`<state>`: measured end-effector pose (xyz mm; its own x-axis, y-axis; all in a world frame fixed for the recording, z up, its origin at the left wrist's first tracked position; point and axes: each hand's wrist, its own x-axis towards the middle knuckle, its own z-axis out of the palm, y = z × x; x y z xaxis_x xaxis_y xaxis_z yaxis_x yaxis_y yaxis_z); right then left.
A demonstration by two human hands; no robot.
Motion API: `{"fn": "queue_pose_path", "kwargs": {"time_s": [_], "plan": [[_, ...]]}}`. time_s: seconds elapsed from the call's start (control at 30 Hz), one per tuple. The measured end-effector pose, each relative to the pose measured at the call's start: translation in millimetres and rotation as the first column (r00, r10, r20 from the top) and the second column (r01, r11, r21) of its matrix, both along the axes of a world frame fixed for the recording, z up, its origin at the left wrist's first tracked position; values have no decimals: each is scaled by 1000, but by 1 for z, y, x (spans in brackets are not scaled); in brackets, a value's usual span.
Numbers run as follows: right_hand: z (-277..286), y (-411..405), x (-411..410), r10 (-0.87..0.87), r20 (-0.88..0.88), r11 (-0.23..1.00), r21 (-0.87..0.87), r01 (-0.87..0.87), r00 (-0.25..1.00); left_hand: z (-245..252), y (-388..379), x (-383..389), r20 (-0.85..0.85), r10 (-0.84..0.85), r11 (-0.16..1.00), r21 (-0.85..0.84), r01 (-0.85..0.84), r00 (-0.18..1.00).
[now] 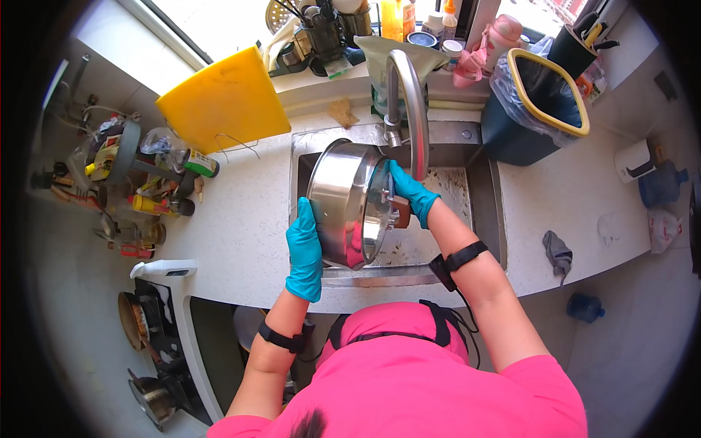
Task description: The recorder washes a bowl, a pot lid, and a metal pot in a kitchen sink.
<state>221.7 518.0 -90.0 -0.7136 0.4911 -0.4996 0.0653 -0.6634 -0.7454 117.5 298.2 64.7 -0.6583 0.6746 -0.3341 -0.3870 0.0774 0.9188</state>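
A stainless steel pot [342, 202] is tipped on its side above the sink [487, 208], its wide end facing right. My left hand [304, 257], in a teal glove, supports it from the left with the thumb up. The gloved right hand [412, 191] grips the pot's right end, fingers partly hidden behind the rim. Below that hand a brown block-like piece [402, 212] shows; whether it is a handle or a separate thing I cannot tell. The curved steel faucet [419, 109] arches close to my right hand. Small food scraps [400, 249] lie on the sink floor.
A yellow cutting board [224, 101] stands in a wire rack at the left. Behind the right side of the sink is a lined bin [517, 128] with a yellow rim. A grey cloth [558, 254] hangs at the counter's front edge. Bottles [150, 205] crowd the left end.
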Motion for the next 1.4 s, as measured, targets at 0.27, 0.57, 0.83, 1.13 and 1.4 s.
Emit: {"fn": "queue_pose_path", "kwargs": {"time_s": [0.27, 0.57, 0.83, 1.13, 1.4], "plan": [[88, -43, -19, -10, -125, 509, 853, 113, 992, -10, -9, -6, -37, 102, 995, 10, -102, 994], [160, -51, -1, 241, -195, 56, 981, 187, 951, -3, -16, -1, -67, 68, 998, 3, -68, 995], [50, -38, 10, -118, -251, 907, 367, 207, 961, 23, -23, -3, 129, 260, 950, 145, -278, 957], [24, -88, -3, -67, -161, 971, -239, 26, 985, -32, -67, -50, 307, 251, 920, 220, -325, 918], [52, -145, -71, -27, 34, 989, 148, 22, 999, -86, -133, -98, 207, 602, 787, 10, -617, 771]]}}
